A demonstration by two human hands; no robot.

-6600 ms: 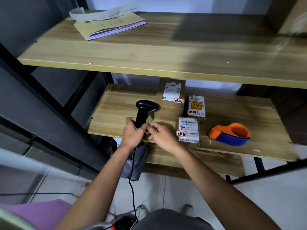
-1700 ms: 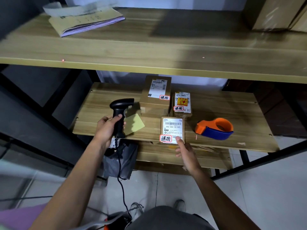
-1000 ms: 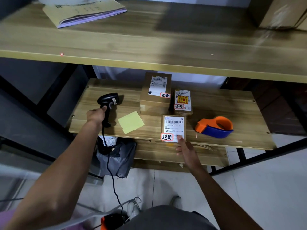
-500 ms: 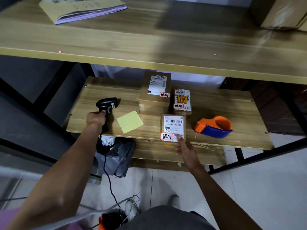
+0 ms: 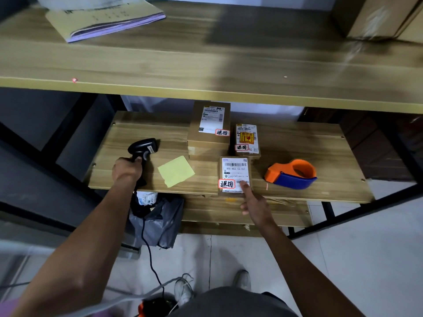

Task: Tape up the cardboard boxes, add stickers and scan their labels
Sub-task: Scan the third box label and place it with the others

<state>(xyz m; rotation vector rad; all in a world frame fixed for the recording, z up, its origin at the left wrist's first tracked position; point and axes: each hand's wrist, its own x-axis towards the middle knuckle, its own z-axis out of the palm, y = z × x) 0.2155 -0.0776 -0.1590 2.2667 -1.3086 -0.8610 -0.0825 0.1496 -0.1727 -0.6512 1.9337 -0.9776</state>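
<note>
Scanner (image 5: 143,147) in left hand (image 5: 126,170) has moved off yellow sheet (image 5: 176,171).

Gap between front box (image 5: 235,167) and tape dispenser (image 5: 291,176)

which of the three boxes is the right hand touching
The front cardboard box, nearest the person: the right hand presses a finger on its label. The tall box and the yellow-stickered box sit behind it, untouched.

Nearest cardboard box (image 5: 235,173) lying flat, black scanner (image 5: 143,149) upright
</note>
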